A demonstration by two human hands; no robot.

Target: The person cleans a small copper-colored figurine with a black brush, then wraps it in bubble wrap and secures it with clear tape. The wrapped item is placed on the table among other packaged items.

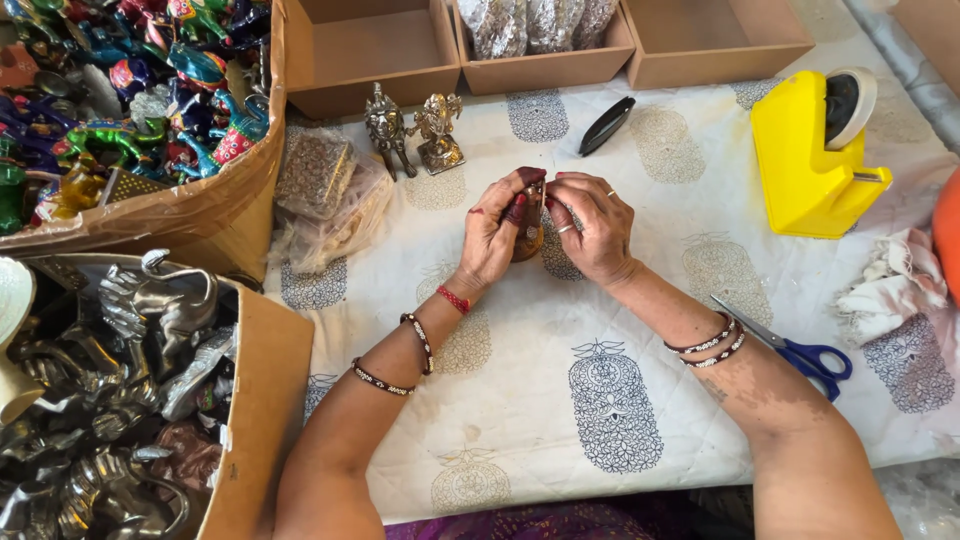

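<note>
Small brown figurine (528, 235) sits betw. both hands, above the counter (560, 340) at ctr. Left hand (497, 232) grasps its left side, fingers curled round it; right hand (590, 225) pinches its upper right edge. Two metal statuettes (412, 132) stand just beyond; yellow tape dispenser (810, 160) and blue-handled scissors (800, 350) lie to the right, well apart.

Hands: 2, left hand (497, 232) + right hand (590, 228), mid-frame. Small brown figurine (529, 237) betw. them: 1. Metal figurines (412, 130) standing on cloth, upper centre: 2. Open cardboard trays (372, 52) along top: 3. Yellow tape dispenser (812, 160), upper right: 1. Blue-handled scissors (800, 350), right: 1. Black oblong item (606, 126): 1. Big cartons (262, 410) of figurines, left: 2; contents too many to count.
</note>
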